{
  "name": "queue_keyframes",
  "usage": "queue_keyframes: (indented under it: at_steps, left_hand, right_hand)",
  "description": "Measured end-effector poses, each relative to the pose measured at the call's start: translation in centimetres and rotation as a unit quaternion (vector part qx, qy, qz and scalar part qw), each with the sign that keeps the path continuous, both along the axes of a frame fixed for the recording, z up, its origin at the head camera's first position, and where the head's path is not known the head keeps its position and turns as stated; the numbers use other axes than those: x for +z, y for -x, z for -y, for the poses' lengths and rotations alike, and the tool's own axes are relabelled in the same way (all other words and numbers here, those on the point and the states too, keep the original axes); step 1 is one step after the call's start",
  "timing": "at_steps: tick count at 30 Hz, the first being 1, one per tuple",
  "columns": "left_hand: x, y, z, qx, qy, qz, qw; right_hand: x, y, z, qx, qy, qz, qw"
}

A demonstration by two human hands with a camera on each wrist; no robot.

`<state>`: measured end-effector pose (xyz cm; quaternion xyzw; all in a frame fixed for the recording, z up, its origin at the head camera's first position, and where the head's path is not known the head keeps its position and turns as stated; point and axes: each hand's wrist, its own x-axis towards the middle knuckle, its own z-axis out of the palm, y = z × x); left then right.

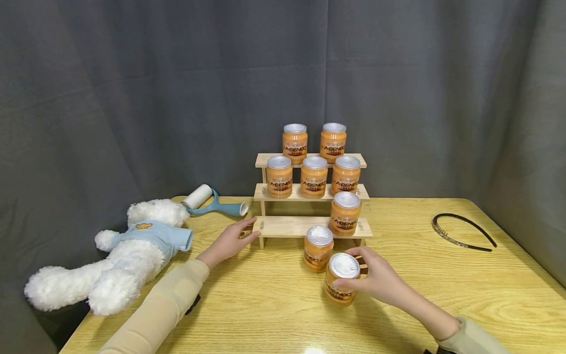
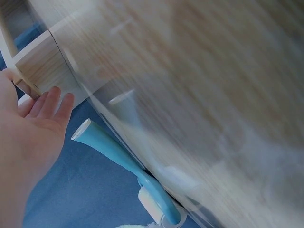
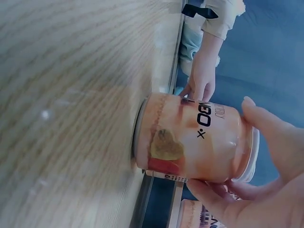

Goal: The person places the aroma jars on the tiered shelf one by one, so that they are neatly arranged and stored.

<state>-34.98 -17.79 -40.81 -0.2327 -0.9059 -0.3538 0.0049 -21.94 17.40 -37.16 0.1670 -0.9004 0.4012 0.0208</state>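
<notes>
My right hand grips an orange can with a silver lid, thumb on the near side and fingers round the far side. In the right wrist view the can shows dark lettering, and its base is right at the tabletop. Just behind it stands another orange can, in front of the three-step wooden display rack. My left hand holds the left end of the rack's lowest step between thumb and fingers. The left wrist view shows this hand at the wooden end piece.
One can stands at the right of the lowest step, three on the middle step and two on top. A white plush toy in a blue shirt and a blue-handled lint roller lie left. A black headband lies right.
</notes>
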Motion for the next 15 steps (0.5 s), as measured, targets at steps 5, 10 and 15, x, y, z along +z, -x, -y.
queue_keyframes:
  at_steps: [5,10,15]
  left_hand:
    - [0.1,0.0,-0.1,0.002,-0.002,0.000,1.0000]
    - [0.0,-0.1,-0.1,0.002,-0.002,-0.002,1.0000]
    - [-0.1,-0.1,0.0,0.002,-0.004,-0.005,1.0000]
  right_hand:
    - [0.2,0.0,-0.1,0.015,-0.002,-0.020,1.000]
    - [0.9,0.0,-0.2,0.026,0.005,-0.012,1.000]
    - [2.3,0.3,0.1,0.052,0.007,-0.058,0.997]
